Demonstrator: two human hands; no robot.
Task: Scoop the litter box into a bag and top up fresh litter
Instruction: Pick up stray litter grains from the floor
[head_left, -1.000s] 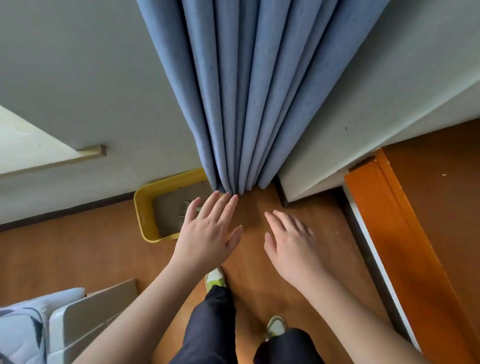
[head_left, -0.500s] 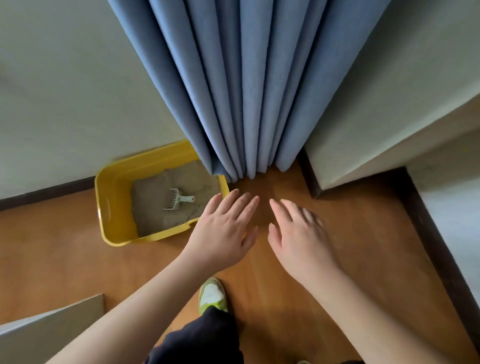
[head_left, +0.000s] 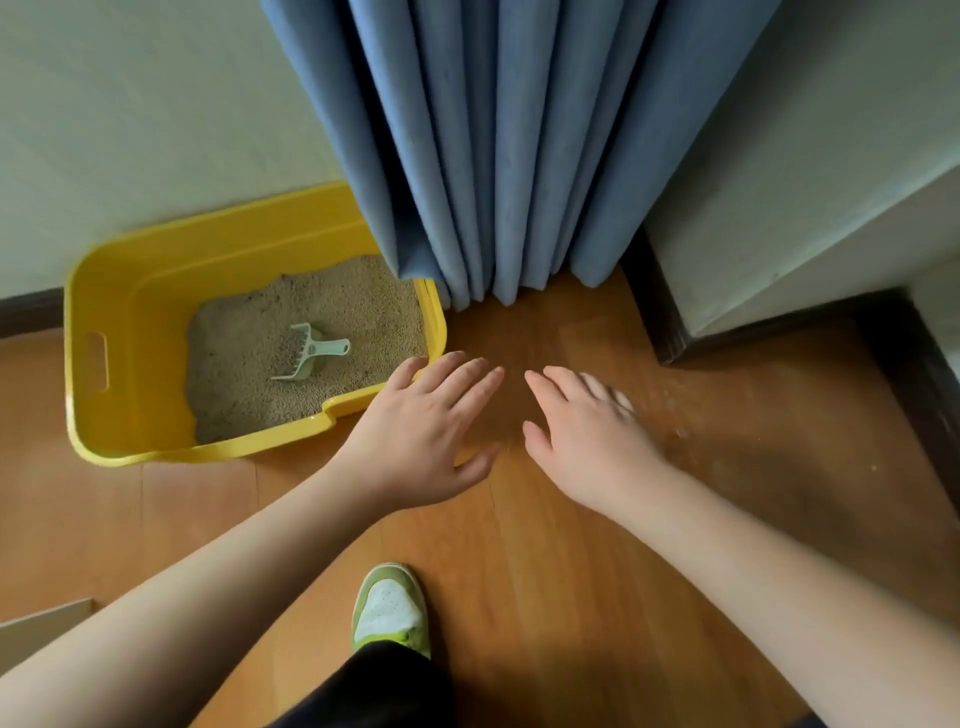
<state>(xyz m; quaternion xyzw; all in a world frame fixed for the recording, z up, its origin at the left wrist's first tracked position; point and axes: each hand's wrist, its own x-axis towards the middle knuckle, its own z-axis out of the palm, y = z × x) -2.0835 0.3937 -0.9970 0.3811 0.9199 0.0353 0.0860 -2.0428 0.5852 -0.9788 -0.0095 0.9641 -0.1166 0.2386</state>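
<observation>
Head view, sole entry.

Litter box: yellow plastic tub on a wooden floor, back edge against the wall, its right rear corner tucked under a blue curtain. Handle cut-out in the left end wall; lowered lip along the near rim. Judged stiff-walled and heavy for its size while loaded; best taken by the rim or the cut-out, and slid, not lifted, should it need moving.

Litter: tan granules, heaped against the right and rear of the tub, bare plastic at left. Loose, pours readily, likely to scatter.

Scoop: pale green, slotted, lying on the litter near the middle, short handle pointing right toward the hands. Judged light and rigid; take hold at the handle.

Left hand: palm down, fingers straight and slightly spread, holding nothing, hovering just beside the tub's near right corner.

Right hand: palm down, fingers extended, somewhat motion-blurred, holding nothing, above bare floor near the left hand.

Shoe: green and white, on the floor below the hands.

Bag and fresh litter supply: not in view.
</observation>
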